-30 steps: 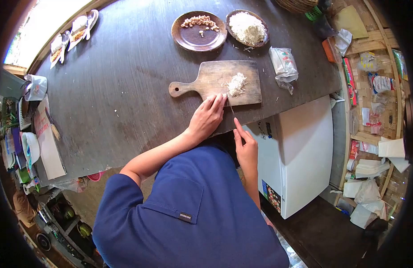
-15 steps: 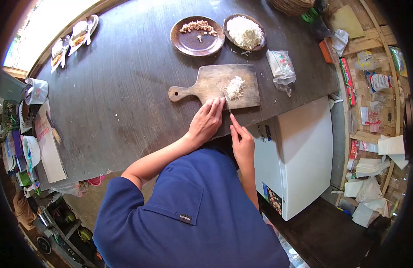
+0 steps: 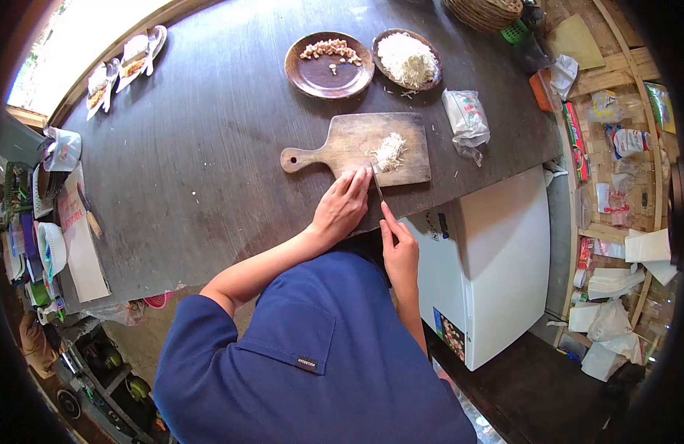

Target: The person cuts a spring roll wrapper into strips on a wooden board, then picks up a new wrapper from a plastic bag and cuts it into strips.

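Note:
A wooden cutting board (image 3: 349,137) with a round handle lies near the front edge of the dark table. On its right half is a small heap of pale shreds (image 3: 390,152). My left hand (image 3: 342,203) rests at the board's front edge, fingertips pressed together beside the blade; whatever they pinch is hidden. My right hand (image 3: 399,244) grips a knife (image 3: 377,183), its blade pointing away from me at the left fingertips. Behind the board, a brown plate (image 3: 328,80) bears small light-brown pieces, and another plate (image 3: 438,78) bears a large heap of pale shreds.
A white plastic packet (image 3: 466,118) lies right of the board. Two small dishes with spoons (image 3: 148,63) sit at the far left. A white fridge or freezer (image 3: 504,259) stands below the table's right edge. A woven basket (image 3: 486,11) is at the back right.
The knife and my right hand have shifted slightly left and down, with the blade now more upright in view. The board and plates appear a little lower in the view.

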A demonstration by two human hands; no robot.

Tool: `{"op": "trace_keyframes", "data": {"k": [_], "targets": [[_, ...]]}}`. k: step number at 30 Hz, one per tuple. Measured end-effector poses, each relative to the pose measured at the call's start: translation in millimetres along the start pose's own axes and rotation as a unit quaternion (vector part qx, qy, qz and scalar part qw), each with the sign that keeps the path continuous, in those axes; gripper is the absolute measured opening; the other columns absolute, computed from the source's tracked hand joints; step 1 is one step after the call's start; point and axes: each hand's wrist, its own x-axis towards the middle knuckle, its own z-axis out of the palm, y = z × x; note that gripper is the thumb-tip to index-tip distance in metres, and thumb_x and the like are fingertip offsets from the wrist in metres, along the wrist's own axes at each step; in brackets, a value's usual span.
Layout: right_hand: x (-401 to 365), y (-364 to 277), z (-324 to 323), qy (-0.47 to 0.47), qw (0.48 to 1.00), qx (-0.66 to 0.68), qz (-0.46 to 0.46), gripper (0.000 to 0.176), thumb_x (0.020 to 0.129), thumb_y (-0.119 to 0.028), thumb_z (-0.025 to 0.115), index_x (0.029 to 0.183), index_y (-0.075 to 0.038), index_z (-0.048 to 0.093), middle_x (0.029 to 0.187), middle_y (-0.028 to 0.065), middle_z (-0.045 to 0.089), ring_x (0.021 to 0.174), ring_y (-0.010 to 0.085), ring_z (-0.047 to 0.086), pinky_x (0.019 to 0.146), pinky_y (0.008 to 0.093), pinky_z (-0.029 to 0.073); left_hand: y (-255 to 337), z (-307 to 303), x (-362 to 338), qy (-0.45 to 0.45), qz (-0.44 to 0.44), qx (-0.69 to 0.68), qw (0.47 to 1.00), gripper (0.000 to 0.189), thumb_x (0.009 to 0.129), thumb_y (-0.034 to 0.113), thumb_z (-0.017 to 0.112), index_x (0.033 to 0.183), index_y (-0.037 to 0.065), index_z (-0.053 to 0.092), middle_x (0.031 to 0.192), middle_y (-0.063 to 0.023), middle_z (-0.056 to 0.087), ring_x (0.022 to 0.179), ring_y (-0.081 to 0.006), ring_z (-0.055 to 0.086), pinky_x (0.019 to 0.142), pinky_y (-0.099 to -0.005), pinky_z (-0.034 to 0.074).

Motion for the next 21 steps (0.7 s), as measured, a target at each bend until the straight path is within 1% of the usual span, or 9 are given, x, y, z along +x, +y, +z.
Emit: {"op": "trace_keyframes", "data": {"k": [4,6,8,10,13,15,17,19,21], "targets": [[12,-5,2,0.002,1.000,0.021,0.006,0.038,0.108,-0.020,0.065,0.147,-0.021,0.067,0.083,0.0162,0.061,0.072,0.0247,0.054,0.074,0.0364,0.050,2,3,-3,-0.001,0.003,-0.007,1.000,0.063,0.093,0.020,0.067,0.147,-0.008,0.054,0.147,-0.0187,0.056,0.138,-0.0311,0.052,0.119,-0.0397,0.041],[18,-12,-2,-0.023,0.999,0.001,0.027,0.039,0.108,-0.024,0.064,0.146,-0.028,0.067,0.089,0.0154,0.066,0.081,0.0331,0.067,0.078,0.0427,0.054,1,3,-2,-0.005,0.010,0.008,1.000,0.063,0.092,0.021,0.068,0.146,-0.008,0.055,0.146,-0.0192,0.056,0.138,-0.0314,0.051,0.119,-0.0397,0.041],[11,-8,1,-0.009,1.000,-0.001,0.012,0.039,0.108,-0.024,0.064,0.146,-0.028,0.067,0.089,0.0154,0.066,0.080,0.0333,0.067,0.078,0.0430,0.054,0,-1,-1,-0.009,0.020,0.038,0.999,0.062,0.093,0.021,0.068,0.146,-0.009,0.055,0.147,-0.0191,0.056,0.138,-0.0312,0.051,0.119,-0.0395,0.042],[0,-5,-1,-0.001,1.000,-0.016,0.012,0.039,0.107,-0.025,0.065,0.146,-0.029,0.068,0.089,0.0145,0.067,0.079,0.0333,0.067,0.076,0.0436,0.054,1,-3,0,-0.011,0.016,0.031,0.999,0.062,0.093,0.021,0.068,0.146,-0.009,0.055,0.147,-0.0192,0.056,0.138,-0.0314,0.051,0.119,-0.0396,0.042],[3,0,1,0.000,0.999,-0.030,0.010,0.039,0.107,-0.026,0.065,0.146,-0.030,0.068,0.089,0.0134,0.067,0.078,0.0326,0.067,0.074,0.0430,0.054,1,-2,0,-0.008,0.010,0.009,1.000,0.061,0.093,0.020,0.068,0.145,-0.009,0.056,0.147,-0.0201,0.055,0.138,-0.0322,0.051,0.119,-0.0404,0.042],[12,-3,7,0.005,0.999,-0.041,0.012,0.039,0.107,-0.026,0.066,0.145,-0.030,0.068,0.088,0.0130,0.067,0.077,0.0322,0.067,0.074,0.0427,0.054,1,-7,1,0.001,0.018,0.035,0.999,0.059,0.092,0.021,0.065,0.142,-0.010,0.059,0.143,-0.0184,0.059,0.137,-0.0300,0.052,0.118,-0.0379,0.042],[13,-3,8,0.008,0.999,-0.051,0.005,0.039,0.107,-0.026,0.066,0.145,-0.031,0.068,0.088,0.0127,0.066,0.077,0.0317,0.067,0.073,0.0423,0.054,1,-9,2,-0.014,0.028,0.043,0.999,0.059,0.092,0.021,0.065,0.142,-0.010,0.057,0.143,-0.0195,0.058,0.137,-0.0303,0.053,0.118,-0.0381,0.043],[14,0,6,0.000,1.000,-0.024,-0.006,0.039,0.107,-0.025,0.066,0.145,-0.032,0.068,0.086,0.0127,0.065,0.076,0.0314,0.067,0.073,0.0417,0.054,1,-5,2,-0.007,0.002,0.017,1.000,0.061,0.092,0.020,0.065,0.144,-0.010,0.056,0.145,-0.0208,0.057,0.137,-0.0311,0.052,0.119,-0.0390,0.043],[4,1,3,-0.003,1.000,-0.025,-0.005,0.039,0.107,-0.025,0.065,0.145,-0.031,0.068,0.087,0.0130,0.065,0.076,0.0316,0.067,0.073,0.0418,0.054,0,-6,1,-0.003,-0.001,0.012,1.000,0.061,0.092,0.020,0.065,0.144,-0.010,0.055,0.145,-0.0213,0.056,0.138,-0.0315,0.052,0.119,-0.0392,0.042]]}}
